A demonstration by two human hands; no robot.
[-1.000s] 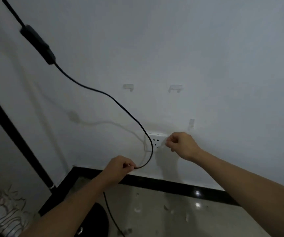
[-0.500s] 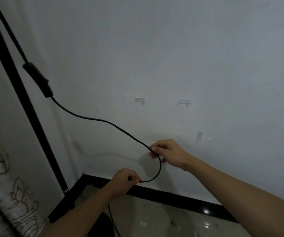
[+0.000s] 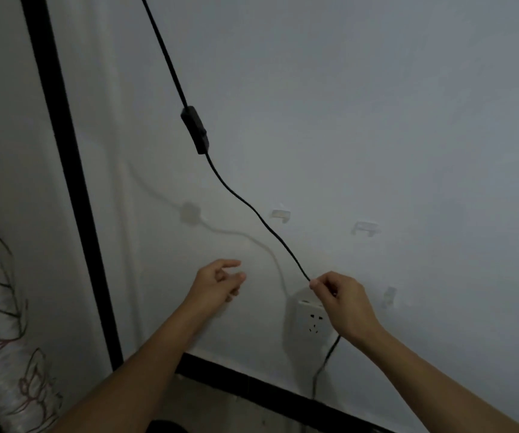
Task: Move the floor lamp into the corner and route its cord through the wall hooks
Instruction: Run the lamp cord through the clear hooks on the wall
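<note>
Below hooks, right hand [image 3: 344, 300] pinches cord [image 3: 270, 228].

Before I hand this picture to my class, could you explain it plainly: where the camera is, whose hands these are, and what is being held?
The camera sits on a person's head and looks forward and down at a pale wall. The two bare arms are that person's own. The right hand pinches a thin black cord between its fingers. Higher up, the cord carries an inline switch. The left hand is open and holds nothing. The black pole on the left is the lamp's stand. Three small clear hooks are stuck to the wall; the cord is in none yet. Below is a white socket.
</note>
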